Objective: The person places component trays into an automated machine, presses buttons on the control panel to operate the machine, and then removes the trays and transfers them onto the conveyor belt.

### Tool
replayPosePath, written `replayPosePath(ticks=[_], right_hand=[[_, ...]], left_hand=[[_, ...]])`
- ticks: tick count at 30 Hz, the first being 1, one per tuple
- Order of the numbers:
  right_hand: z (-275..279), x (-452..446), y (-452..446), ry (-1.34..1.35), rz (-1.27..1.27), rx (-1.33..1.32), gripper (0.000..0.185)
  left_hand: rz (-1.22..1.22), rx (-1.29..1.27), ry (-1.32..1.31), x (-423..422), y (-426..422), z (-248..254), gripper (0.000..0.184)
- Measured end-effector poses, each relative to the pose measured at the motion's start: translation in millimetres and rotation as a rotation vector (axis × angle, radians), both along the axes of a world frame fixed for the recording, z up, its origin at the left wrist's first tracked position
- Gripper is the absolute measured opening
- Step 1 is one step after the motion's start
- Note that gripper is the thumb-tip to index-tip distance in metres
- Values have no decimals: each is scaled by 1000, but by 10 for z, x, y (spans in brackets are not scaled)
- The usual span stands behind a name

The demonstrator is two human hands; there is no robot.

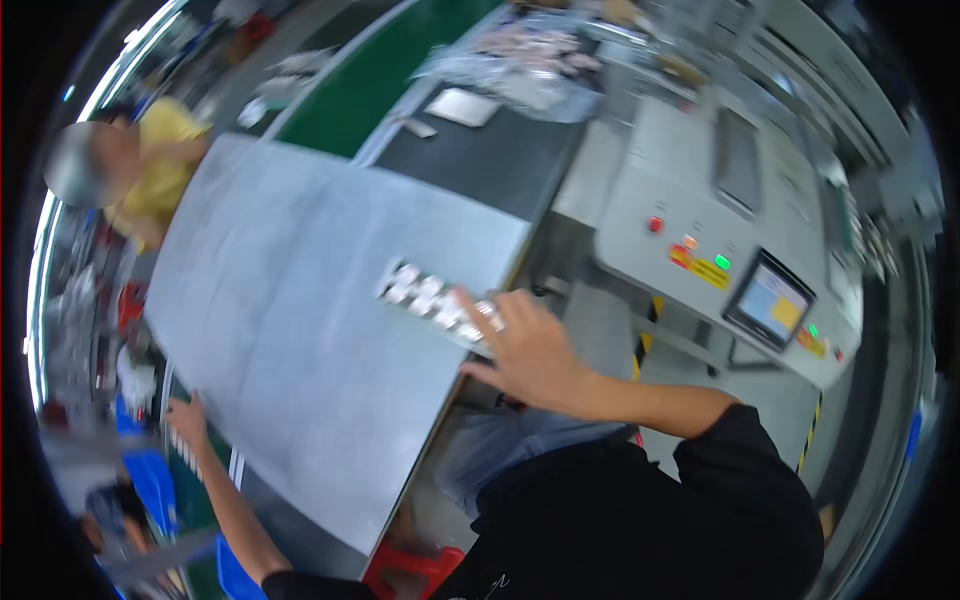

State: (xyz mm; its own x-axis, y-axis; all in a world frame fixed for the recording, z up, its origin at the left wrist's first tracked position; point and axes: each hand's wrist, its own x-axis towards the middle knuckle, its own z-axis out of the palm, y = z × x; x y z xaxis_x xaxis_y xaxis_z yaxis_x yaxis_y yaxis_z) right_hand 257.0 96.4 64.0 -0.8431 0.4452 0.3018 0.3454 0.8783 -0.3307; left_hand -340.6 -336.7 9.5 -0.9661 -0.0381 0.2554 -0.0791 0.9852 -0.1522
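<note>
Near one edge of the single grey table (290,290) lies one tray (436,303) of white pieces (428,287), too blurred to count; its long axis slants from far left to near right, toward the right hand (535,350); those fingers (482,312) overlie its near end, grip unclear; the left hand's (190,418) hold, beside the table, cannot be told.

Right hand (530,350) around one end of a tray (428,298) of small white pieces, pale counter (290,290) beneath it, left hand (187,420) past the counter's left edge, blue bin (150,485) beside that hand, machine touchscreen (770,303) right of the right hand.
</note>
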Motion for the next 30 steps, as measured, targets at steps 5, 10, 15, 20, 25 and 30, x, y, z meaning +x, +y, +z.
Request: replayPosePath(ticks=[5,10,15,20,25,30], right_hand=[[-124,390,-20,-63,16,-140,98],[55,1088,246,90,119,-1277,84],[689,1844,510,282,-252,-1535,79],[642,2368,1116,390,-664,-444,83],[640,2576,1698,309,-909,-177,102],[670,2412,1925,-51,-1064,-75,110]], left_hand=[[-342,241,72,540,1635,-179,58],[-433,347,52,908,2565,-447,57],[-433,308,94,1051,2574,-409,58],[-484,284,95,974,2506,-494,55],[-511,305,110,987,2519,-513,54],[-504,299,106,1021,2529,-494,53]])
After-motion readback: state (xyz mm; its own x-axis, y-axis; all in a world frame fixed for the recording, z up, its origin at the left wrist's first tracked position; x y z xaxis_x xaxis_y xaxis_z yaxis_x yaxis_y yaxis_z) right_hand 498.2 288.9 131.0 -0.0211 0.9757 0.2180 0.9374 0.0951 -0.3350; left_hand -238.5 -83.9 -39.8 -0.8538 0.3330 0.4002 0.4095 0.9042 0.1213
